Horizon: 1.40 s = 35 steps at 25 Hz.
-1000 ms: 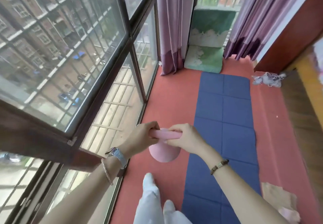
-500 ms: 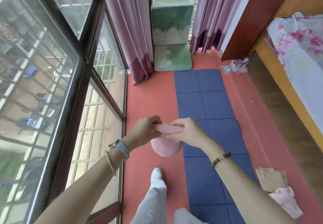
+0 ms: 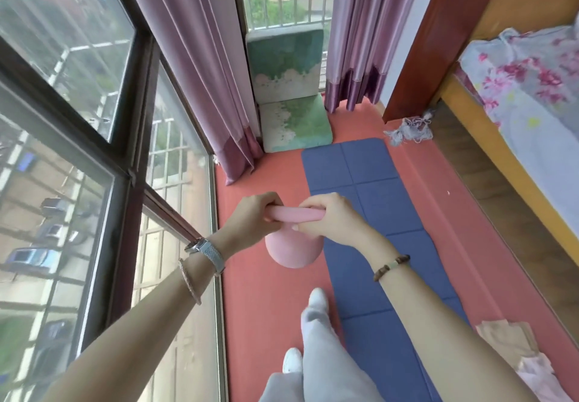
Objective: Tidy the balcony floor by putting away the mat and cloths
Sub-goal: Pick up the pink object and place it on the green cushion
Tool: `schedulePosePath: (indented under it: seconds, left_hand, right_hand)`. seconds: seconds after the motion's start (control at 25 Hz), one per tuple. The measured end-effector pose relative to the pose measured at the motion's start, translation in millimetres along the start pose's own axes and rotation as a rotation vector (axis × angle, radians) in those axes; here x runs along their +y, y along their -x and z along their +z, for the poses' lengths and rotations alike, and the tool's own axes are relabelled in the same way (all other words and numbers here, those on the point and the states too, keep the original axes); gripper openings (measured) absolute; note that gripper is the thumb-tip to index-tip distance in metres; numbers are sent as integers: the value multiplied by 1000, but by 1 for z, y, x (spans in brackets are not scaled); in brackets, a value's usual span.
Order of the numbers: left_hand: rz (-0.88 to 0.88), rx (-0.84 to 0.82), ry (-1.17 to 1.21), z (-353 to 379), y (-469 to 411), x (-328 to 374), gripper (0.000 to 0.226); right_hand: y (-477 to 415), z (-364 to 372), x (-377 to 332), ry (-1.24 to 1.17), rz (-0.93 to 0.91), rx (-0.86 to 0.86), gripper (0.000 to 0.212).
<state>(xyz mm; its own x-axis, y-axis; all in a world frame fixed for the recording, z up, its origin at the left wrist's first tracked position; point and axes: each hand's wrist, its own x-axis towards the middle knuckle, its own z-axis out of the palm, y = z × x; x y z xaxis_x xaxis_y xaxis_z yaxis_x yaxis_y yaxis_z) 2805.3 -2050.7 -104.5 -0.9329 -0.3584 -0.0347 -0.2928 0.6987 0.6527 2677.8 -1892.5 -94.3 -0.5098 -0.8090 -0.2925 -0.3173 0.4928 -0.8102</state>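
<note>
Ahead, blue mat [image 3: 385, 210], green cushion [image 3: 291, 97].

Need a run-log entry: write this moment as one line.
left hand: grips handle of pink kettlebell | right hand: grips same handle | blue mat: unrolled, untouched | folded cloths: lying right, untouched

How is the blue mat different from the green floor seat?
The blue mat lies flat and stretched out; the green floor seat is bent, its back standing upright. The blue mat is plain with fold lines; the green floor seat has whitish patches. Both sit on the red floor, untouched: the left hand and right hand grip a pink kettlebell.
</note>
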Motion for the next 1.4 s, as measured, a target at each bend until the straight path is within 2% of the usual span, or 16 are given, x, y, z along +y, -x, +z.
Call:
schedulePosePath:
  seconds: [0.48,0.72,0.96,1.2,1.4]
  left_hand:
    - [-35,22,5,-30,-192,-46,26]
    - [-42,78,13,-41,-286,-58,20]
    - [-32,43,26,-55,-375,-85,19]
    - [-9,-15,56,-77,-461,-131,18]
    - [56,-51,65,-111,-538,-169,31]
  right_hand:
    - [-190,-81,3,9,20,-32,20]
    - [-275,-133,2,5,18,-52,26]
    - [-353,-170,3,22,39,-42,24]
    - [-443,-186,-5,9,93,-41,32]
    - [-523,-198,-25,1,128,-6,39]
